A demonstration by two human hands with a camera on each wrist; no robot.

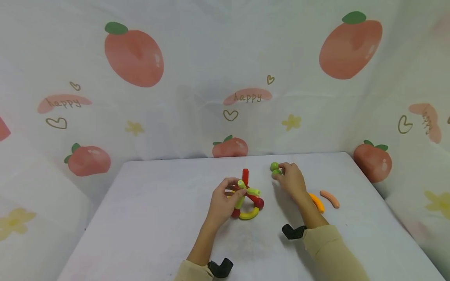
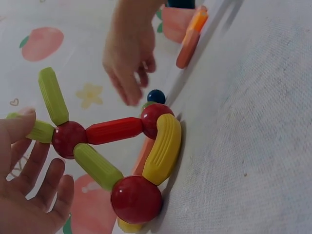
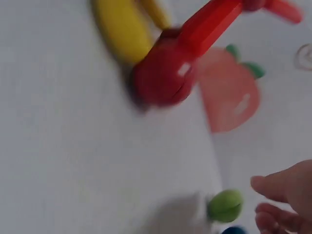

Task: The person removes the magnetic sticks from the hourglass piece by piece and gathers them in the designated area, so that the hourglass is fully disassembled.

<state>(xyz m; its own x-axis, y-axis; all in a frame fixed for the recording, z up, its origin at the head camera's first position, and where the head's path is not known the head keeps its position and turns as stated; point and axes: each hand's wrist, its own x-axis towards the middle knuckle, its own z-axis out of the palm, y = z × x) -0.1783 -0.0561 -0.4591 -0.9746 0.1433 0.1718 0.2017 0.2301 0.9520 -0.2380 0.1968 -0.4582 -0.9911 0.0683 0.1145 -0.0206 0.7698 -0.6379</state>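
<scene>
Two beige sleeves [image 1: 335, 249] are seen nearest, with a black wrist device [image 1: 221, 268] worn at each cuff. Beyond them, on the white table [image 1: 158, 226], a construction of rods and balls is gripped by the left hand [image 1: 220, 203] — a green rod [image 2: 41, 130] is pinched between thumb and finger, while the remaining fingers are loosely bent and spread. Along the construction's near edge, a yellow curved piece [image 1: 249, 214] is joined to two red balls [image 1: 236, 213]. From these, a red rod [image 2: 114, 130] and a second green rod [image 2: 100, 165] are led up to a top ball [image 2: 69, 140], where a third green rod [image 2: 53, 96] is also attached. To the right, an orange curved piece [image 1: 317, 203] is partly covered by the forearm, with a salmon curved piece [image 1: 329, 199] just beside it. Farther off, the right hand [image 1: 292, 181] is held beside two green balls [image 1: 274, 166], its thumb and fingers parted — nothing is grasped, and a small gap is shown in the right wrist view. A dark blue ball [image 2: 156, 96] is seen there too. Behind everything, a pale cloth [image 1: 190, 78] is printed with peaches and hearts.
</scene>
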